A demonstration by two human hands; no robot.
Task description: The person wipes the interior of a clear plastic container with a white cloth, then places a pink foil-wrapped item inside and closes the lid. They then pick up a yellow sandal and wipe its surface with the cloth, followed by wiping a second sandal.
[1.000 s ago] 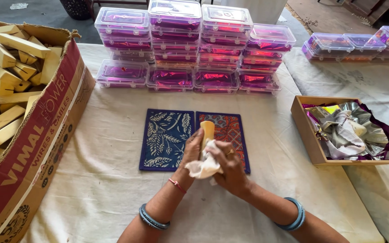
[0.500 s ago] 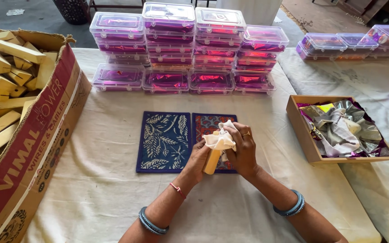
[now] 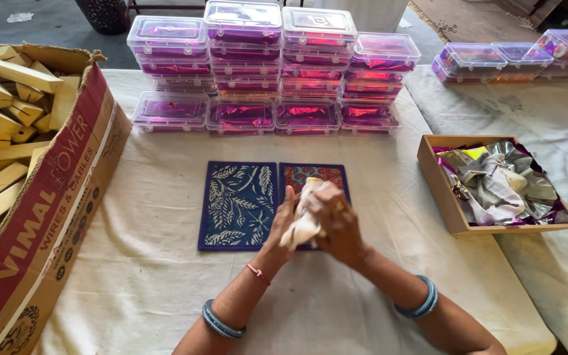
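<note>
Head view shows a cloth-covered table [image 3: 165,263] with an open cardboard box [image 3: 54,217] of pale wooden blocks [image 3: 8,112] at the left edge, stacked clear boxes [image 3: 277,66] of pink foil along the top, and a shallow tray [image 3: 442,197] of foil wrappers at right, all ringed about the centre within reach. At centre lie two patterned mats [image 3: 238,204], a pad under the work. Above them the left hand [image 3: 284,220] and right hand [image 3: 336,220] clasp a white cloth [image 3: 304,223] bundled around something mostly hidden.

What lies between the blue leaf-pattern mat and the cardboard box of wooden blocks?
Only bare cream tablecloth lies between the mat and the box, as the head view shows.
</note>
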